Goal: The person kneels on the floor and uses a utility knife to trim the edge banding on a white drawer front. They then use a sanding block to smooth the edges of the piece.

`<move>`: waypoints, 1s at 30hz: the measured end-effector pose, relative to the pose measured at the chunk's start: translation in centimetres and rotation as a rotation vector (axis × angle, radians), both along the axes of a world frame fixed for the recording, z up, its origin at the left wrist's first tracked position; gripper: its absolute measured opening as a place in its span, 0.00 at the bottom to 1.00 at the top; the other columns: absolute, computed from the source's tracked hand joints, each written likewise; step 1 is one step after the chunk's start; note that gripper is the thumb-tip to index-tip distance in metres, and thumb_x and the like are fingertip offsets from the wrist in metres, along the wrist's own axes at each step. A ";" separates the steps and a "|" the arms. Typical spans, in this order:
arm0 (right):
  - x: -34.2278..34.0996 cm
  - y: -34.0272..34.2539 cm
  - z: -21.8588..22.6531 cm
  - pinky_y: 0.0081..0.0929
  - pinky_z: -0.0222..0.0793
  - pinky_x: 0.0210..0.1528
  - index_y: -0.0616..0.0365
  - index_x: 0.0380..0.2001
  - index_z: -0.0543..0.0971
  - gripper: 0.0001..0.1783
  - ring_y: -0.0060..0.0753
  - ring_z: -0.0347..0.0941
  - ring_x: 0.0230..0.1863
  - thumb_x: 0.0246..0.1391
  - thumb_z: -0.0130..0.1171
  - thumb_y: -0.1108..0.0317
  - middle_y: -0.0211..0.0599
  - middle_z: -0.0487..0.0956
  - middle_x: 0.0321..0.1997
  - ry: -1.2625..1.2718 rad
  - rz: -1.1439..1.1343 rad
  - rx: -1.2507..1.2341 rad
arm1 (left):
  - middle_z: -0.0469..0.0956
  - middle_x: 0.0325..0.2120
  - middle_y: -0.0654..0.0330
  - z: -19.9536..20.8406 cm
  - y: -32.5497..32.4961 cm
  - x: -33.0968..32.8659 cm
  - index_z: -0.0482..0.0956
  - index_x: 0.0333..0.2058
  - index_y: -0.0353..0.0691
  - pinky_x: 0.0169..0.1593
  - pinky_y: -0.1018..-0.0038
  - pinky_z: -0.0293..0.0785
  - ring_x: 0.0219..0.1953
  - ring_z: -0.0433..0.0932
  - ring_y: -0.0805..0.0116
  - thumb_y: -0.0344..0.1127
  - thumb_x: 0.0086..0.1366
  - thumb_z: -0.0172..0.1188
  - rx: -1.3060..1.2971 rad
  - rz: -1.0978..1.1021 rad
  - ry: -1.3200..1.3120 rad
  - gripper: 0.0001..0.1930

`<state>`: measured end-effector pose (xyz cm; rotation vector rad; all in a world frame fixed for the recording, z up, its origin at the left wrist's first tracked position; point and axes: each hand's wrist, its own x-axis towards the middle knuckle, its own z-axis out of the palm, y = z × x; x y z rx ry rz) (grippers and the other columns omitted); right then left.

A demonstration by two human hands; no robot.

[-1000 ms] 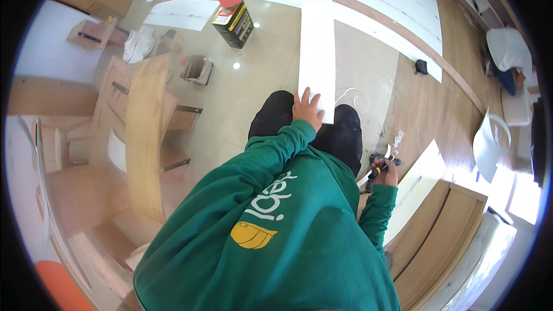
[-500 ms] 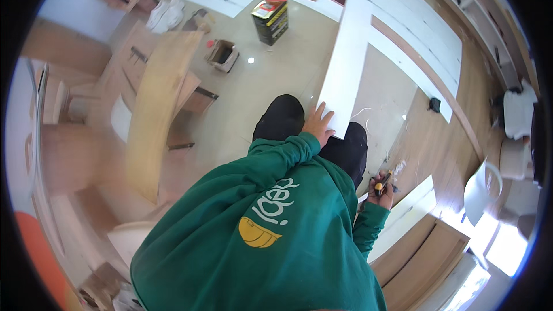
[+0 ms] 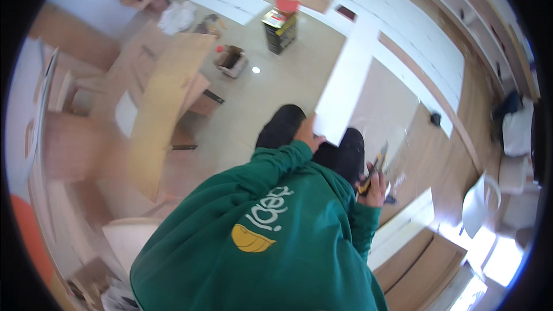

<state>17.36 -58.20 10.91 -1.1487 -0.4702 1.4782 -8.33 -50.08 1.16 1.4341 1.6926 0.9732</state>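
Left hand [image 3: 310, 132] is at the near left corner of a long white panel [image 3: 344, 92]; can't tell if it's actually pinching the corner or just steadying it. The panel's near end sits between the black-clad knees [image 3: 281, 126] and it runs away toward the white veined sheets [image 3: 420, 29]. Right hand [image 3: 374, 189] is wrapped around what looks like a yellow-and-black utility knife [image 3: 377, 167], tip pointing up and away, clear of the panel.

If it were me: left fingers well back from any line the blade might take, panel braced so it can't swivel, knees out of the way too. Light passes beat one hard shove imo.

Containers, left to right: small open cardboard box [image 3: 233, 70] on the floor [image 3: 299, 75], dark inside, so no idea what's in it. Next, a black-and-yellow rectangular tin [image 3: 282, 39] with a red flap [image 3: 287, 5] standing up on top; contents don't show either.
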 end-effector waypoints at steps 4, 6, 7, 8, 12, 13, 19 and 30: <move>-1.7 1.2 3.0 0.27 0.75 0.27 0.63 0.61 0.65 0.23 0.26 0.74 0.33 0.67 0.51 0.66 0.45 0.77 0.50 0.066 0.011 0.045 | 0.67 0.57 0.43 0.5 0.4 -0.6 0.58 0.64 0.33 0.64 0.59 0.64 0.60 0.68 0.46 0.34 0.49 0.73 0.035 0.055 -0.060 0.45; -2.7 1.9 4.5 0.24 0.73 0.24 0.65 0.59 0.67 0.22 0.25 0.73 0.28 0.67 0.52 0.64 0.43 0.79 0.44 0.066 -0.003 0.133 | 0.67 0.57 0.44 -1.4 0.4 -1.3 0.57 0.65 0.33 0.64 0.60 0.64 0.60 0.68 0.48 0.35 0.50 0.73 0.074 0.052 -0.118 0.46; -2.4 1.8 5.2 0.23 0.72 0.23 0.66 0.57 0.68 0.22 0.24 0.73 0.26 0.67 0.52 0.62 0.42 0.79 0.42 0.007 -0.019 0.162 | 0.67 0.58 0.44 -0.9 0.4 -0.6 0.57 0.65 0.32 0.64 0.61 0.64 0.60 0.68 0.49 0.36 0.51 0.73 0.014 0.037 -0.092 0.46; -2.1 1.9 5.7 0.23 0.72 0.22 0.66 0.56 0.69 0.21 0.24 0.73 0.24 0.67 0.53 0.61 0.42 0.79 0.40 -0.036 -0.020 0.194 | 0.67 0.58 0.44 -0.2 0.5 0.0 0.56 0.65 0.32 0.64 0.61 0.64 0.60 0.68 0.49 0.37 0.52 0.73 -0.037 0.035 -0.048 0.46; -1.7 2.0 5.8 0.21 0.70 0.20 0.68 0.51 0.71 0.19 0.23 0.71 0.22 0.69 0.51 0.61 0.42 0.78 0.37 -0.065 0.003 0.201 | 0.65 0.61 0.43 -0.2 0.3 -0.2 0.56 0.66 0.32 0.64 0.61 0.64 0.62 0.67 0.50 0.41 0.53 0.73 -0.099 -0.003 -0.019 0.47; -1.7 1.8 5.7 0.21 0.69 0.19 0.68 0.51 0.71 0.19 0.23 0.72 0.22 0.69 0.51 0.61 0.42 0.78 0.37 -0.093 -0.007 0.207 | 0.66 0.60 0.43 -0.2 0.4 -0.1 0.56 0.66 0.32 0.64 0.61 0.64 0.61 0.67 0.50 0.41 0.53 0.73 -0.111 -0.017 -0.034 0.47; -3.2 1.1 3.2 0.20 0.69 0.20 0.68 0.49 0.72 0.18 0.22 0.71 0.21 0.68 0.51 0.61 0.40 0.77 0.34 -0.243 -0.015 0.187 | 0.70 0.57 0.44 -0.4 0.6 -1.7 0.60 0.64 0.33 0.62 0.61 0.67 0.59 0.71 0.50 0.40 0.52 0.73 -0.128 -0.044 -0.064 0.44; -3.3 0.3 0.8 0.22 0.70 0.17 0.63 0.35 0.72 0.21 0.21 0.69 0.16 0.70 0.48 0.53 0.34 0.75 0.25 -0.233 -0.022 0.076 | 0.73 0.56 0.41 2.4 3.6 -3.3 0.65 0.62 0.31 0.59 0.63 0.72 0.56 0.75 0.51 0.42 0.58 0.69 -0.165 0.096 -0.053 0.37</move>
